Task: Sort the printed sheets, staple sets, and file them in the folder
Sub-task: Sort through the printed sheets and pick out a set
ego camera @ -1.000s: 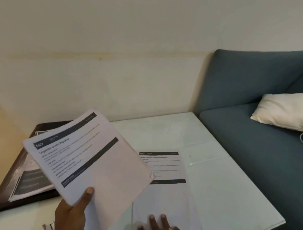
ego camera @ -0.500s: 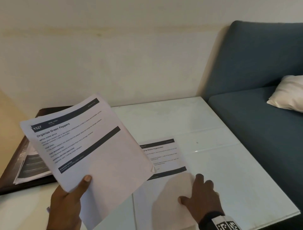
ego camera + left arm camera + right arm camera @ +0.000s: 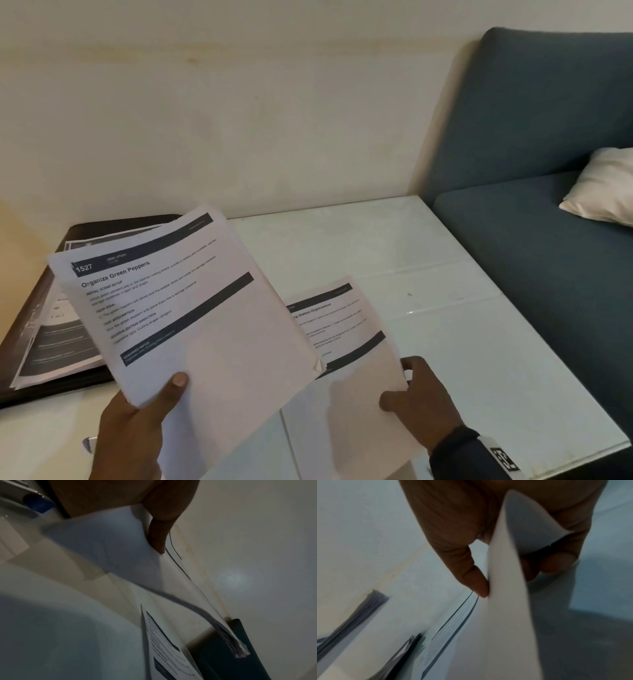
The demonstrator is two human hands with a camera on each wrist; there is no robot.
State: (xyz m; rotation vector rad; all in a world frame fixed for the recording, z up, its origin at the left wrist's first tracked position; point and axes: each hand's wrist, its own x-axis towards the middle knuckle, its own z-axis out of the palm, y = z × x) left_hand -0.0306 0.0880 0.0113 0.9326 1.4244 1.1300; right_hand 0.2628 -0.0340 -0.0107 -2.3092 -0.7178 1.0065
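Right hand point(image 3: 419, 399) now pinches the loose sheet point(image 3: 346, 342) off the bench point(image 3: 445, 274).
Left hand point(image 3: 137, 421) grips the stack point(image 3: 191, 308) at 9 o'clock; sorting is likely under way.

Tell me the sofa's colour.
The sofa is a dark teal blue; the head view shows it best.

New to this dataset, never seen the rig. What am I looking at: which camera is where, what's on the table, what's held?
No robot: a person's bare hands. One picture is from a head camera looking down; the other two are from wrist cameras looking along the fingers. The left hand holds a stack of printed sheets titled "Organize Green Peppers". The right hand pinches the edge of a single sheet over the white table. A dark folder with sheets in it lies at left; a blue sofa stands right.
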